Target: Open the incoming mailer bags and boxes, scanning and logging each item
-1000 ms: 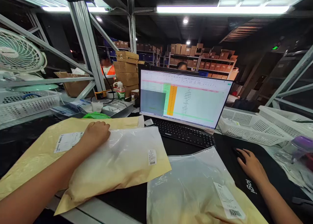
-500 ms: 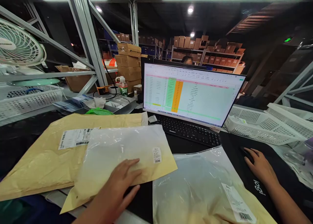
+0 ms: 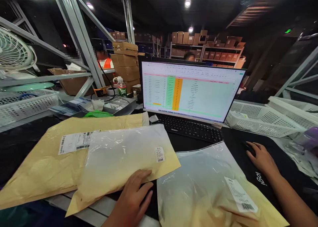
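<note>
While the left hand [image 3: 134, 200] lies flat, fingers spread and gripping nothing, on the near edge of the frosted poly mailer [image 3: 119, 160], the right hand [image 3: 260, 159] rests palm-down over the computer mouse [image 3: 248, 149] on the black desk mat [image 3: 263, 184] at the desk's right side; whether it is closed on the mouse I cannot tell. Mailer lies at centre-left of the desk, overlapping the kraft padded envelope [image 3: 37, 167], whose shipping label [image 3: 73, 142] shows just beside the mailer's upper left corner. Small barcode sticker [image 3: 159, 154] sits near the mailer's right edge. Judgement: to handle this mailer cleanly, keep the palm flat near that front edge, slide rather than pinch, since the film looks slippery, and leave the sticker uncovered. A second poly bag [image 3: 206, 190] lies at the near right, its edge close to the first; it is likely to catch or ride up if the mailer goes rightward. Keyboard [image 3: 191, 129] and monitor [image 3: 191, 89] close off the far side. White perforated baskets [image 3: 260, 122] stand at the right, a desk fan [image 3: 15, 51] at the far left, a green-labelled bottle [image 3: 121, 87] behind the envelope
</note>
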`<state>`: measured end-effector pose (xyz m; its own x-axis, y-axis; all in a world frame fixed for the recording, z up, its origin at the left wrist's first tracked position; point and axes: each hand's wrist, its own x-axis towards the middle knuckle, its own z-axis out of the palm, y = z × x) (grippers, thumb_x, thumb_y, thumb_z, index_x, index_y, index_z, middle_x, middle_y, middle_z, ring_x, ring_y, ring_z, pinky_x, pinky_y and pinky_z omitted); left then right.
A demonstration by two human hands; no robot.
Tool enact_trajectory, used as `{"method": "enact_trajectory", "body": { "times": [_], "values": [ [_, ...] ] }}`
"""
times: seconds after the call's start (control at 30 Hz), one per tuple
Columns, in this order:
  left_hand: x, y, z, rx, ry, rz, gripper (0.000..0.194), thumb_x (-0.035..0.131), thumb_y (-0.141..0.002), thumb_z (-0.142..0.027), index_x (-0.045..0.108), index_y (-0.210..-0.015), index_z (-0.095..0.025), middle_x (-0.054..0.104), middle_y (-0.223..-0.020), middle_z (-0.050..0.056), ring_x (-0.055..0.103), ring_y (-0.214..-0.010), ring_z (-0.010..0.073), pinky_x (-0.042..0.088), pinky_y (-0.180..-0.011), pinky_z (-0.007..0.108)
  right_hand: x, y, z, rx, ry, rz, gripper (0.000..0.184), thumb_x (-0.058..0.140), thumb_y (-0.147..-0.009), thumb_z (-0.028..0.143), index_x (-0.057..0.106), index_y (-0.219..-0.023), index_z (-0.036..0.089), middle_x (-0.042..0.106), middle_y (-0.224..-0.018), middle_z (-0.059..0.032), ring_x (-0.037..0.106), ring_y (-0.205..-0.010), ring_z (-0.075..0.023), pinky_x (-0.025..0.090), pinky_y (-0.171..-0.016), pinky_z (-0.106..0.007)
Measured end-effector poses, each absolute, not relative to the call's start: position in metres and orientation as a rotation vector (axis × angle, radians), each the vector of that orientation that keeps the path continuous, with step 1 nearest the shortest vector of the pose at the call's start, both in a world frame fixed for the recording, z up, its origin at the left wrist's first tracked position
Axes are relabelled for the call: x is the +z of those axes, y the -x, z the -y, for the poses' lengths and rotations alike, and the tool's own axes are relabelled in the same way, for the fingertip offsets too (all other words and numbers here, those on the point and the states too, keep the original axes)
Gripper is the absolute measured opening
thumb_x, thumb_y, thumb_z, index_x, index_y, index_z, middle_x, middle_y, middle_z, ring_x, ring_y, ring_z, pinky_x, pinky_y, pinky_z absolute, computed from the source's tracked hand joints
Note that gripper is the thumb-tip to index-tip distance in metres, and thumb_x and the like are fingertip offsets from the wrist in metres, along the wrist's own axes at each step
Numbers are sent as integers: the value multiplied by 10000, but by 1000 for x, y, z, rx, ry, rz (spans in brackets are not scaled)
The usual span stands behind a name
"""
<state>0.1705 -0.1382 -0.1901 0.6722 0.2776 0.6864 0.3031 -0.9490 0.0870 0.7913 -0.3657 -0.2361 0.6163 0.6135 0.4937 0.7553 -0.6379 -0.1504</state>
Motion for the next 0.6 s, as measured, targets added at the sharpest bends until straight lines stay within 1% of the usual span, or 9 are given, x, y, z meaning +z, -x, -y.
{"method": "enact_trajectory", "body": {
  "times": [0.1,0.17,0.27,0.33,0.47,0.6],
  "values": [
    [-190,-172,137,-1142,2825,502,178,550,-954,-172,669,-1082,-208,619,-1307,140,593,-1218,266,583,-969,436,-214,-772,366,-586,2498,1044,720,396,-892,566,582,-1395,87,535,-1360,-244,550,-1262,-404,484,-1065,-562],
    [-191,-173,135,-1129,2823,522,196,533,-961,-169,666,-1102,-202,618,-1312,148,602,-1208,275,590,-953,454,-191,-757,374,-648,2467,1022,734,398,-915,583,555,-1413,66,518,-1385,-255,519,-1300,-395,446,-1110,-549],
    [-191,-173,134,-1101,2857,495,212,526,-967,-168,666,-1124,-196,613,-1330,152,603,-1220,286,584,-966,477,-157,-744,401,-758,2412,1008,662,414,-955,561,564,-1397,92,534,-1369,-236,490,-1326,-358,405,-1150,-508],
    [-189,-172,134,-1111,2886,455,199,528,-972,-182,672,-1108,-193,622,-1314,151,614,-1205,282,586,-960,468,-145,-741,420,-769,2421,1007,609,437,-960,547,595,-1358,112,564,-1326,-219,496,-1312,-340,393,-1158,-492],
    [-186,-174,134,-1163,2917,435,182,534,-976,-195,691,-1068,-197,651,-1271,134,638,-1170,266,586,-960,445,-157,-746,432,-657,2490,1032,592,478,-929,537,619,-1332,127,563,-1331,-203,500,-1308,-348,394,-1156,-511],
    [-190,-175,134,-1182,2909,387,183,559,-961,-185,704,-1069,-208,670,-1270,115,643,-1178,265,579,-981,439,-184,-761,405,-473,2541,1022,591,531,-901,518,597,-1367,160,556,-1350,-176,508,-1319,-339,436,-1136,-484]
  ]
}}
